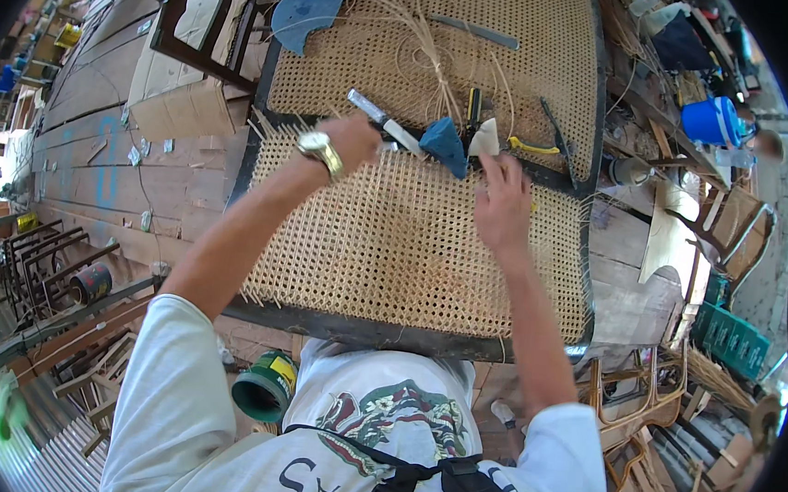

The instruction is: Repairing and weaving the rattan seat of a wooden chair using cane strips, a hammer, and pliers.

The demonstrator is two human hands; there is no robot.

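Observation:
A woven cane panel (412, 257) in a dark frame lies before me, with loose strand ends along its left edge. Over its upper left part is my left hand (351, 143), fingers curled and smeared by motion, beside a chisel-like tool (368, 107) with a clear handle and a pale stick (404, 138). What the left fingers hold, if anything, is hidden. My right hand (503, 204) has its fingertips on a pale wedge-shaped piece (485, 138). Between the hands rests a crumpled blue piece (445, 145). Nearby are a yellow-and-black handle (473, 109) and a tool with yellow grips (533, 147).
A second cane section (546, 82) continues beyond a dark crossbar, bearing loose cane strands (440, 69), a blue sheet (311, 8) and a flat grey-blue strip (476, 32). Dark chair frame (210, 19) at far left; blue bucket (711, 121) at far right; green can (264, 386) by my lap.

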